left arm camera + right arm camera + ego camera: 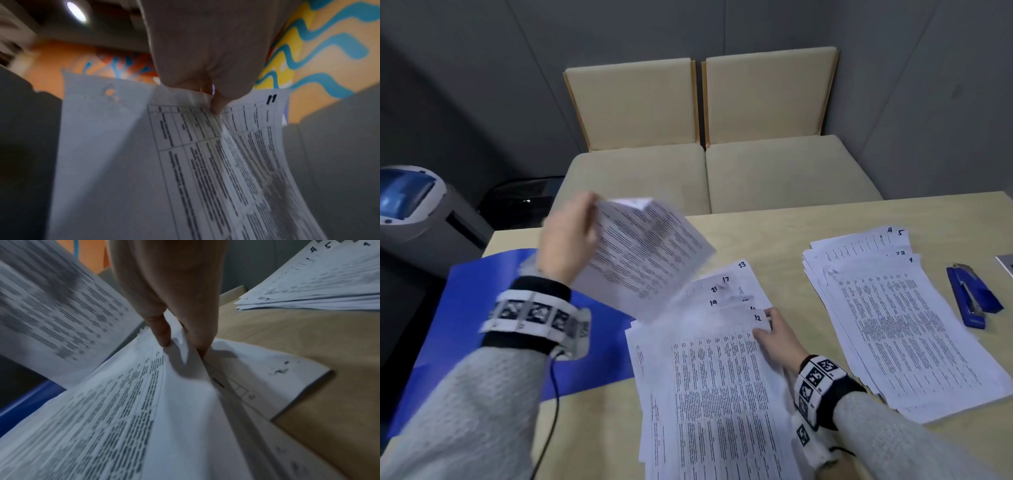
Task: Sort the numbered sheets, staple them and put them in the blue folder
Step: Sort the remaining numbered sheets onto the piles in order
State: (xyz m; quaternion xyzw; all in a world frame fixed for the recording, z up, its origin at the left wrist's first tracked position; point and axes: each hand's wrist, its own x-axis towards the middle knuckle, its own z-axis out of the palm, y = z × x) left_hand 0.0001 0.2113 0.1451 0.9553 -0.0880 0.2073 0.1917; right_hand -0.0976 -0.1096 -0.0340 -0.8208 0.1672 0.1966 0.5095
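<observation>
My left hand (571,236) holds a printed sheet (643,253) up in the air above the table's left side. In the left wrist view that sheet (185,162) is pinched at its top edge and bears the number 11. My right hand (774,329) pinches the top right corner of the upper sheet on the near pile (715,394), with the thumb (162,332) on top. That near pile (123,418) is fanned, showing 23, 17, 21 and 19. A second pile (900,329) lies to the right. The blue folder (482,308) lies open at the left.
A blue stapler (971,298) lies at the right of the wooden table (774,226), beyond the second pile. Two beige cushioned seats (702,171) stand behind the table. A grey and blue machine (414,202) stands off the table's left end.
</observation>
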